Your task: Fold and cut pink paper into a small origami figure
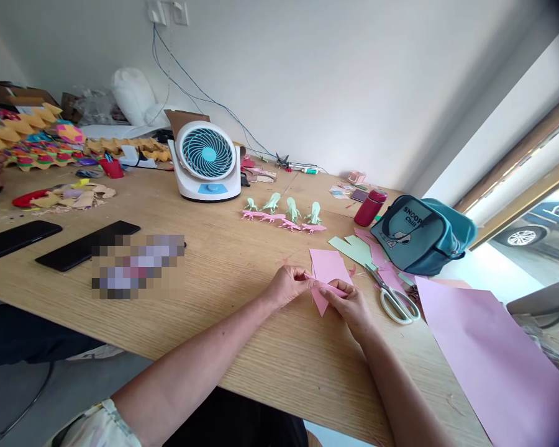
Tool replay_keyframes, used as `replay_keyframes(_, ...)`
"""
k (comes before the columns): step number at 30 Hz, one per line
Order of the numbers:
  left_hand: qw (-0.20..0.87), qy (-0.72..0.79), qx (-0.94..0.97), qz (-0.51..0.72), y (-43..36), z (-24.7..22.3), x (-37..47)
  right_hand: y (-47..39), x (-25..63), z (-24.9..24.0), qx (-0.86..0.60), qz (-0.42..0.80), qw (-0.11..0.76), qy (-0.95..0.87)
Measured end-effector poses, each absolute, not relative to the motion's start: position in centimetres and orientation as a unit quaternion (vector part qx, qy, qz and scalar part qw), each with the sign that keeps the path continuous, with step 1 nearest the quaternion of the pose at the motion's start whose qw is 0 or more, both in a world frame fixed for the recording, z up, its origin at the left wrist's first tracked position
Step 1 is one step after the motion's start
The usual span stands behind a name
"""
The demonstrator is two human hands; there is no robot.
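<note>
Left hand: while my right hand (354,305) grips one end, my left hand (287,287) is clamped on the other end of the folded pink paper (335,290).
Right hand: thumb and fingers closed on it.
Folded paper: between both hands, above the table (242,261), in front of the pink sheets (328,264).
Right side: scissors (398,304) near.
Behind: green paper figures (291,209), pink paper figures (291,224).

White fan (209,154) with turquoise blades; teal bag (412,233) with white-and-black cartoon dog print; dark red bottle (370,207); pink and pale green paper figures (290,210); white-handled scissors (398,305); light brown wood-grain surface (205,248); pale pink sheet (484,347).
</note>
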State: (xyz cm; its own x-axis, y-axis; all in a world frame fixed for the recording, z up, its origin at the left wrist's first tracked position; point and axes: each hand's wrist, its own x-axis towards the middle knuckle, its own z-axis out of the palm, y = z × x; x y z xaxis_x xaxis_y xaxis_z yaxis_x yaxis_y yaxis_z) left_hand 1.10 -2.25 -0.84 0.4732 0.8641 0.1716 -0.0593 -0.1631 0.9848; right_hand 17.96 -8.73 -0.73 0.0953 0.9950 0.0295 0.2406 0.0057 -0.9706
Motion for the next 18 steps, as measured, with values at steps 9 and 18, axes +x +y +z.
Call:
replay_keyframes(9, 0.51, 0.321, 0.696, 0.39, -1.76, -0.63, 0.6, -8.73, 18.07, 0.12, -0.575, 0.393, 0.423, -0.58)
replay_keyframes(18, 0.504, 0.289, 0.744, 0.328, -1.59, -0.56, 0.36, -8.67, 17.86, 0.1, -0.571, 0.376, 0.393, -0.616)
